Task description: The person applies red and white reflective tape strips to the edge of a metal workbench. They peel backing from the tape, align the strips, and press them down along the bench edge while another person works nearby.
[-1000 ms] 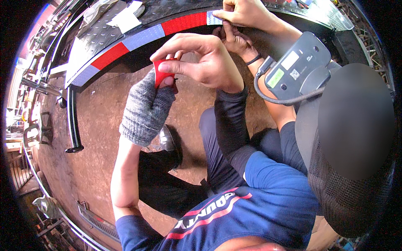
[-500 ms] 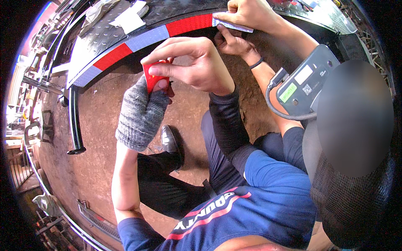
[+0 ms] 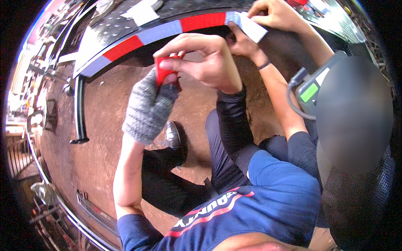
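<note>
Student: What is the largest element?

Tutor: The brown earthen floor (image 3: 98, 154), lying below the person's fingers. Ahead of them stands a dark, tread-patterned metal platform (image 3: 111, 30).

Student: And along its near edge?

Tutor: A curved band of alternating red and pale rectangular segments (image 3: 161, 33), just beyond the fingers. Left of the fingers, well apart, a black metal leg (image 3: 79, 108) reaches down toward the floor.

Student: How are the hands arranged?

Tutor: The left hand (image 3: 153, 100) wears a grey knitted fingerless glove (image 3: 144, 119); the bare right hand (image 3: 205, 58) extends from a black forearm sleeve (image 3: 232, 119). To the right of these fingers, a co-worker's hands (image 3: 245, 45) are at the band's end, beside a projecting white strip (image 3: 254, 29).

Student: The smallest element?

Tutor: A small, flat red piece (image 3: 164, 74), between the person's two hands. The right thumb and fingers pinch its upper part; the left thumb presses its lower part. The left fingers lie mostly hidden behind, so their exact bend cannot be told.
</note>
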Demonstrator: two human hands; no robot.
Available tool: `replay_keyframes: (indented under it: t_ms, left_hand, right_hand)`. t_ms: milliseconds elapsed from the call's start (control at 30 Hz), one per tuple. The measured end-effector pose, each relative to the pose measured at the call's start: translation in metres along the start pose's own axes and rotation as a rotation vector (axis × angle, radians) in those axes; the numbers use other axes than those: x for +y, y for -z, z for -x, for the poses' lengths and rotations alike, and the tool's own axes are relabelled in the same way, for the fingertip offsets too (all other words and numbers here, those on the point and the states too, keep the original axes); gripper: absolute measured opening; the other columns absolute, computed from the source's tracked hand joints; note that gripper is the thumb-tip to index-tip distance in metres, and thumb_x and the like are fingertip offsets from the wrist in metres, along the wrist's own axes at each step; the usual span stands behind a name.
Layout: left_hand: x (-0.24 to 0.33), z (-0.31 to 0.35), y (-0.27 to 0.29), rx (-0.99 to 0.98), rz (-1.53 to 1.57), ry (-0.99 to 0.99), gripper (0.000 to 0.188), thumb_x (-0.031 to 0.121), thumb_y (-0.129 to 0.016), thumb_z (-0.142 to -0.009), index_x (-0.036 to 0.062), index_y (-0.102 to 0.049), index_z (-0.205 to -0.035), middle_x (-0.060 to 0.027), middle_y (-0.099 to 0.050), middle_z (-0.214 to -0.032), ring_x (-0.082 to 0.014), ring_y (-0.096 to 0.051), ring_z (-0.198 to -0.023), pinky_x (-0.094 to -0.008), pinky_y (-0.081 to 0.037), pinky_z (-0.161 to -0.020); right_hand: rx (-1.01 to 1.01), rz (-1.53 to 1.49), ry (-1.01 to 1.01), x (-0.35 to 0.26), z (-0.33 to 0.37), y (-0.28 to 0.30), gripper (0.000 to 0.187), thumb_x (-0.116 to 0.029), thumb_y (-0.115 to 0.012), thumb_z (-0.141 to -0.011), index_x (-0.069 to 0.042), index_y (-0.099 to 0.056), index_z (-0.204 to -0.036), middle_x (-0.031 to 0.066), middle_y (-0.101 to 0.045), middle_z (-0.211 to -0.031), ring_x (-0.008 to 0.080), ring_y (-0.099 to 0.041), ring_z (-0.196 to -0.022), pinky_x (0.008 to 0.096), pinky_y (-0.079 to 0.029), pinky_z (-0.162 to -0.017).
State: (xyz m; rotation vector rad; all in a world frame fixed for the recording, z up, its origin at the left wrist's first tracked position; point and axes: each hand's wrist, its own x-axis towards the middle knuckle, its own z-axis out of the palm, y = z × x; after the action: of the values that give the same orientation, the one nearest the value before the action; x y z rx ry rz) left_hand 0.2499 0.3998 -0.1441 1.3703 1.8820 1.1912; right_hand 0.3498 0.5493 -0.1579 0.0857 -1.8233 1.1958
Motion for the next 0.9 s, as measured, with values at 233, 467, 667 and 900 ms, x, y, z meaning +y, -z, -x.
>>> replay_keyframes:
  t_ms: [233, 467, 667, 900]
  left_hand:
    - [0.004, -0.005, -0.002, 0.150, -0.194, -0.095, 0.024, 0.021, -0.054, -0.099, 0.0013, -0.059, -0.111, -0.0047, -0.063, -0.081, -0.0109, -0.059, -0.075, -0.0283, -0.050, -0.068]
    - [0.000, -0.001, -0.003, 0.223, -0.256, -0.190, 0.021, 0.018, -0.053, -0.099, 0.0019, -0.060, -0.110, -0.0043, -0.064, -0.078, -0.0113, -0.059, -0.074, -0.0283, -0.050, -0.067]
    - [0.022, -0.003, -0.007, 0.178, -0.271, -0.112, 0.020, 0.016, -0.054, -0.097, 0.0019, -0.060, -0.110, -0.0054, -0.065, -0.081, -0.0112, -0.060, -0.075, -0.0283, -0.050, -0.071]
    - [0.017, -0.006, -0.014, 0.241, -0.241, -0.223, 0.029, 0.016, -0.059, -0.091, 0.0052, -0.058, -0.117, -0.0227, -0.065, -0.082, -0.0413, -0.064, -0.077, -0.0431, -0.052, -0.066]
  right_hand:
    - [0.026, -0.017, -0.023, 0.002, -0.002, -0.002, 0.021, -0.003, -0.077, -0.076, -0.007, -0.074, -0.096, 0.0038, -0.071, -0.092, 0.0085, -0.062, -0.074, 0.0209, -0.049, -0.064]
    - [0.032, 0.027, 0.129, -0.001, -0.005, -0.001, 0.023, -0.001, -0.078, -0.073, -0.006, -0.074, -0.095, 0.0060, -0.072, -0.095, 0.0139, -0.067, -0.085, 0.0263, -0.053, -0.074]
    - [0.077, 0.044, 0.192, -0.003, -0.005, 0.007, 0.025, 0.000, -0.079, -0.070, -0.007, -0.075, -0.094, 0.0082, -0.072, -0.094, 0.0169, -0.068, -0.089, 0.0285, -0.053, -0.079]
    - [0.065, 0.059, 0.091, -0.006, -0.001, 0.011, 0.027, 0.001, -0.079, -0.071, -0.006, -0.074, -0.096, 0.0074, -0.071, -0.095, 0.0157, -0.067, -0.088, 0.0275, -0.053, -0.079]
